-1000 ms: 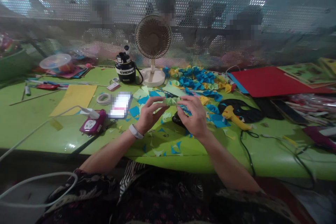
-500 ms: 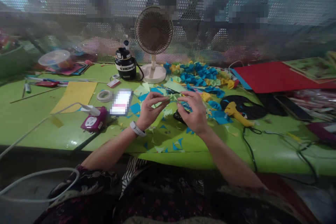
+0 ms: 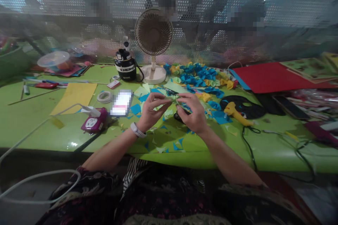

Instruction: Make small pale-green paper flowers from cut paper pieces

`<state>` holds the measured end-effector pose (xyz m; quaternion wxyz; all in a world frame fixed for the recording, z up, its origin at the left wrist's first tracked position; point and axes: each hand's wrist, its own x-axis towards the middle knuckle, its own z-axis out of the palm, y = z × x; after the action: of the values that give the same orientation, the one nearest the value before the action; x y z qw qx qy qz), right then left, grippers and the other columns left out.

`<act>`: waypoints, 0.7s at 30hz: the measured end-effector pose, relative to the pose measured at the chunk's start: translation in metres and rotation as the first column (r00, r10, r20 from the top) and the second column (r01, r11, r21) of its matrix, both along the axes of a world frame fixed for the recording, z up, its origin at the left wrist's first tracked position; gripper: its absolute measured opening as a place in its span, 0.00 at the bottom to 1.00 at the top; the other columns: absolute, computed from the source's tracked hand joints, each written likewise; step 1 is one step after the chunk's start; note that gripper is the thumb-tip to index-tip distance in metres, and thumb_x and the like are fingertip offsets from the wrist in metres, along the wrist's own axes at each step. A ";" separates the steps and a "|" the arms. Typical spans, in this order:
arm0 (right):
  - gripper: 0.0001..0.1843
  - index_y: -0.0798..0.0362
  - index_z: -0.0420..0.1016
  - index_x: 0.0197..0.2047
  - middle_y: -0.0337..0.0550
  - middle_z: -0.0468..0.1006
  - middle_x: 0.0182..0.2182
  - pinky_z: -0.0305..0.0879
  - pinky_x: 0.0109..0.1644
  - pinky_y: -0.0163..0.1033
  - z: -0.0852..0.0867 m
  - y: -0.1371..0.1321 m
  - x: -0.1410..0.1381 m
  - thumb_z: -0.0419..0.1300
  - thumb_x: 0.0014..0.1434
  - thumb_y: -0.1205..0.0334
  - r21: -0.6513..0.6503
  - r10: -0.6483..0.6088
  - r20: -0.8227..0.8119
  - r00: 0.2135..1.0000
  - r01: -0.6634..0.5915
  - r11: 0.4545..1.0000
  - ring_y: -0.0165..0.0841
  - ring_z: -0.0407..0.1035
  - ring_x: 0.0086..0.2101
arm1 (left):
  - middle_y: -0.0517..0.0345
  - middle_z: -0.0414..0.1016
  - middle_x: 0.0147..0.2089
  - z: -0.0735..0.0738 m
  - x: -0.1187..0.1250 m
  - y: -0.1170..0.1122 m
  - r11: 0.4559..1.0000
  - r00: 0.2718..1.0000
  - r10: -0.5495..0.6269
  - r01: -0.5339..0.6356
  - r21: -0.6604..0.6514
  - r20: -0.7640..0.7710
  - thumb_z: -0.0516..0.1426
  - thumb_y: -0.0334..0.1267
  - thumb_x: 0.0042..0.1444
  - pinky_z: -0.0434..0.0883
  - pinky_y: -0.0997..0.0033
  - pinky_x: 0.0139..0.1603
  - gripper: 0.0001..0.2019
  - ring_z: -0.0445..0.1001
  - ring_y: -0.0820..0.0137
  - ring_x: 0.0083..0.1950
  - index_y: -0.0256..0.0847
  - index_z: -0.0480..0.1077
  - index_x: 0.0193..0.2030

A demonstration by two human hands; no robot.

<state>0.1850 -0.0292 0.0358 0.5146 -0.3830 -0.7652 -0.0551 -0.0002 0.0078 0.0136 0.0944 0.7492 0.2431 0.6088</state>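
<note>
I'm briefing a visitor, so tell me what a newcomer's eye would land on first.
Probably the blue-yellow paper heap at the back of the table, right of the fan. Next, the red sheet at right, then the left hand and right hand at centre, pinching green paper.

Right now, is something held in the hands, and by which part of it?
Yes: a small crumpled light green paper piece, pinched in the fingertips at opposite sides, the left hand at its left, the right hand at its right.
</note>
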 end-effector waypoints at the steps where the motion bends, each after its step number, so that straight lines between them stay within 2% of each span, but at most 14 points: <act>1: 0.08 0.50 0.75 0.45 0.51 0.77 0.46 0.71 0.54 0.52 0.000 0.000 0.000 0.58 0.62 0.65 0.006 -0.003 0.011 1.000 0.002 1.000 0.42 0.73 0.49 | 0.57 0.71 0.42 0.000 0.000 -0.001 1.000 1.000 0.001 -0.001 0.008 0.002 0.63 0.34 0.60 0.75 0.70 0.42 0.08 0.74 0.73 0.43 0.47 0.78 0.46; 10: 0.10 0.52 0.75 0.46 0.52 0.77 0.48 0.71 0.54 0.51 -0.002 -0.001 0.001 0.56 0.62 0.67 0.020 -0.019 0.056 0.998 0.018 1.000 0.42 0.73 0.49 | 0.56 0.71 0.43 -0.002 0.003 -0.002 0.999 1.000 0.007 -0.007 0.053 -0.015 0.62 0.34 0.61 0.76 0.72 0.41 0.08 0.74 0.74 0.42 0.46 0.78 0.47; 14: 0.09 0.50 0.76 0.44 0.51 0.78 0.46 0.71 0.54 0.51 -0.001 0.000 0.002 0.56 0.63 0.65 -0.007 -0.029 0.020 0.999 0.029 1.000 0.42 0.73 0.49 | 0.56 0.72 0.42 -0.001 0.002 -0.002 1.000 1.000 -0.001 0.001 0.016 -0.006 0.62 0.35 0.61 0.75 0.72 0.40 0.08 0.74 0.74 0.42 0.45 0.78 0.46; 21: 0.08 0.48 0.77 0.42 0.49 0.78 0.46 0.70 0.55 0.53 0.002 0.000 0.002 0.56 0.65 0.61 -0.060 -0.056 -0.011 0.998 0.056 0.997 0.42 0.74 0.48 | 0.53 0.76 0.42 0.000 0.001 -0.002 0.994 0.999 -0.047 0.048 -0.096 0.008 0.64 0.36 0.59 0.76 0.67 0.45 0.05 0.76 0.70 0.44 0.43 0.79 0.42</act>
<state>0.1873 -0.0291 0.0381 0.5060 -0.4198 -0.7522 -0.0443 0.0011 0.0063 0.0135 0.1457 0.7476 0.2541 0.5961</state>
